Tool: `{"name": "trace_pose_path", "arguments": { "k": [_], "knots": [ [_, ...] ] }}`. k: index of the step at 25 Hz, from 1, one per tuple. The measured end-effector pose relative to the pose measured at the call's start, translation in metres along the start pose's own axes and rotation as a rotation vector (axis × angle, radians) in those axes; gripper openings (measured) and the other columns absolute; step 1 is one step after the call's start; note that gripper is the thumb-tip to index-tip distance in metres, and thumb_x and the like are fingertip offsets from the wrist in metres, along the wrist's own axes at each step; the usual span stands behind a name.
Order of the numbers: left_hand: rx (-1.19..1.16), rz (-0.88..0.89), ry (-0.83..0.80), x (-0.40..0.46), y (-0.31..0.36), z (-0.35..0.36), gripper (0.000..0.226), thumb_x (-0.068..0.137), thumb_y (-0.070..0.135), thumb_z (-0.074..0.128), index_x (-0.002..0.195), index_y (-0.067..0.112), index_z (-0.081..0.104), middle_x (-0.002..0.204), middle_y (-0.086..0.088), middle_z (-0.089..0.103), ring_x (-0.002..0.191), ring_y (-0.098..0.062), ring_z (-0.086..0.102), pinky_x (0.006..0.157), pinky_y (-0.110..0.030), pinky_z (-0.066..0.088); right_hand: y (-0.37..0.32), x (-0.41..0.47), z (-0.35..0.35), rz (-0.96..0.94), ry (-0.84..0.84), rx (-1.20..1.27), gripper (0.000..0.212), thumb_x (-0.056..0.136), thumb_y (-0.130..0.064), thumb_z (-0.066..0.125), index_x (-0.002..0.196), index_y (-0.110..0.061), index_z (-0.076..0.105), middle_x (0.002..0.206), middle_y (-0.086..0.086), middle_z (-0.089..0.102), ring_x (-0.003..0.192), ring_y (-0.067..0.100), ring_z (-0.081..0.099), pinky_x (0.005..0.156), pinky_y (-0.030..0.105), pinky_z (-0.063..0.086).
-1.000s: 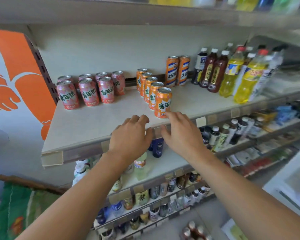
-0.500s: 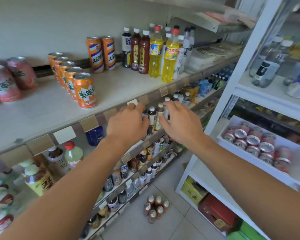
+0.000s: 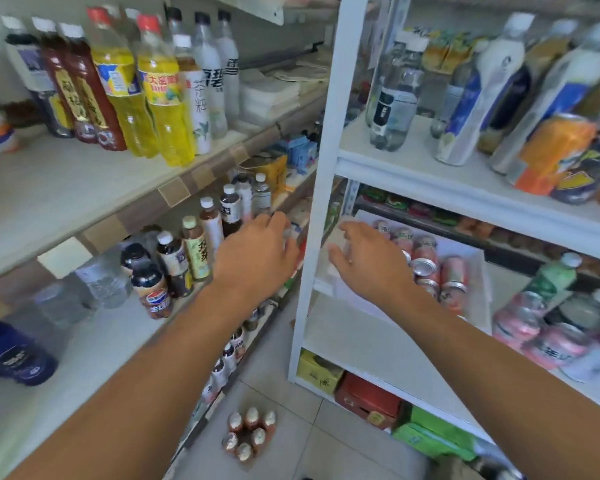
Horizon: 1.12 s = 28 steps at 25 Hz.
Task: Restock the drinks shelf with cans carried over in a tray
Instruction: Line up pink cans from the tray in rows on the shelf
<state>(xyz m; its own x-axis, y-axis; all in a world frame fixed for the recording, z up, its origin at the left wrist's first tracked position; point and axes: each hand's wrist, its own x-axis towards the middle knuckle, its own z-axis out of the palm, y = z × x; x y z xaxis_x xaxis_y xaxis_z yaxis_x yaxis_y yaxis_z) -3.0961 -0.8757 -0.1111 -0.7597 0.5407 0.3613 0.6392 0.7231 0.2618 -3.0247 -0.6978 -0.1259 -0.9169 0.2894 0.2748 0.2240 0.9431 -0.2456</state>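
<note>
So both hands are going out toward the white tray (image 3: pixel 478 271) that's sitting on the middle shelf of the white rack (image 3: pixel 321 188), tucked up toward the rack's left front corner, which makes sense since that's about the handiest parking spot right next to the drinks shelf (image 3: pixel 66 188). The pink cans (image 3: pixel 454 277) are standing upright and packed together in the tray, mostly along its far and right side, with the near-left part of the tray looking bare, so I'm guessing a good chunk has already gone out. The right hand (image 3: pixel 371 261) is reaching in over the tray's near-left edge with fingers spread and loose, holding nothing, and looks like it's lining up on the nearest cans; can't tell if it's touching the rim, it's a bit blurry. The left hand (image 3: pixel 257 254) is hanging on the other side of the rack's front upright, in front of the small bottles (image 3: pixel 201 237) on the lower shelf, fingers relaxed and empty too. It's not gripping anything, probably coming round the post to grab a second can or steady the tray. The drinks shelf itself is showing a wide bare stretch along its front edge, left of the yellow bottles (image 3: pixel 160 91), and that's presumably where these cans are headed. Two-handed grabbing looks like the plan, one can each.
</note>
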Motion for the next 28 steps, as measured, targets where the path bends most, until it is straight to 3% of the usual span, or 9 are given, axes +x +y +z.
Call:
{"name": "trace_pose_path", "arguments": {
  "k": [4,7,12,17,21,28],
  "knots": [
    [-0.062,0.069,-0.032,0.041,0.035,0.052,0.031,0.097,0.036,0.042,0.122,0.02,0.052,0.118,-0.003,0.059,0.103,-0.029,0.058,0.07,-0.038,0.05,0.069,0.015,0.019,0.146,-0.013,0.02,0.036,0.097,-0.04,0.045,0.125,-0.019,0.054,0.123,0.007,0.061,0.108,0.028,0.059,0.079,0.036,0.046],
    [-0.087,0.115,-0.079,0.069,0.062,0.103,0.029,0.097,0.037,0.041,0.118,0.021,0.051,0.116,-0.003,0.059,0.101,-0.028,0.058,0.072,-0.04,0.051,0.125,0.019,0.041,0.271,-0.012,0.027,0.038,0.097,-0.042,0.044,0.125,-0.018,0.054,0.125,0.01,0.061,0.109,0.03,0.059,0.085,0.04,0.05],
    [-0.097,0.167,-0.106,0.096,0.092,0.182,0.034,0.097,0.036,0.041,0.124,0.02,0.051,0.119,-0.004,0.059,0.104,-0.029,0.059,0.074,-0.038,0.049,0.199,0.026,0.074,0.418,0.027,0.096,0.036,0.096,-0.038,0.048,0.119,-0.01,0.056,0.115,0.017,0.065,0.103,0.036,0.061,0.081,0.039,0.047],
    [-0.109,0.204,-0.115,0.111,0.113,0.235,0.032,0.096,0.035,0.044,0.124,0.02,0.052,0.124,-0.003,0.058,0.103,-0.027,0.059,0.07,-0.032,0.042,0.263,0.043,0.097,0.622,0.036,0.239,0.051,0.096,-0.037,0.049,0.14,-0.01,0.044,0.136,0.016,0.055,0.124,0.032,0.05,0.098,0.035,0.041],
    [-0.118,0.191,-0.145,0.127,0.123,0.262,0.035,0.096,0.039,0.043,0.126,0.022,0.051,0.126,-0.003,0.058,0.106,-0.026,0.059,0.079,-0.036,0.049,0.295,0.059,0.11,0.738,0.007,0.314,0.055,0.098,-0.041,0.047,0.145,-0.014,0.037,0.141,0.019,0.051,0.126,0.034,0.051,0.1,0.035,0.042],
    [-0.133,0.198,-0.159,0.146,0.131,0.284,0.033,0.094,0.04,0.043,0.12,0.022,0.052,0.115,-0.004,0.063,0.097,-0.026,0.061,0.073,-0.038,0.053,0.308,0.087,0.131,0.823,-0.027,0.402,0.062,0.093,-0.05,0.051,0.137,-0.008,0.037,0.131,0.016,0.057,0.115,0.034,0.056,0.085,0.035,0.044]
  ]
}}
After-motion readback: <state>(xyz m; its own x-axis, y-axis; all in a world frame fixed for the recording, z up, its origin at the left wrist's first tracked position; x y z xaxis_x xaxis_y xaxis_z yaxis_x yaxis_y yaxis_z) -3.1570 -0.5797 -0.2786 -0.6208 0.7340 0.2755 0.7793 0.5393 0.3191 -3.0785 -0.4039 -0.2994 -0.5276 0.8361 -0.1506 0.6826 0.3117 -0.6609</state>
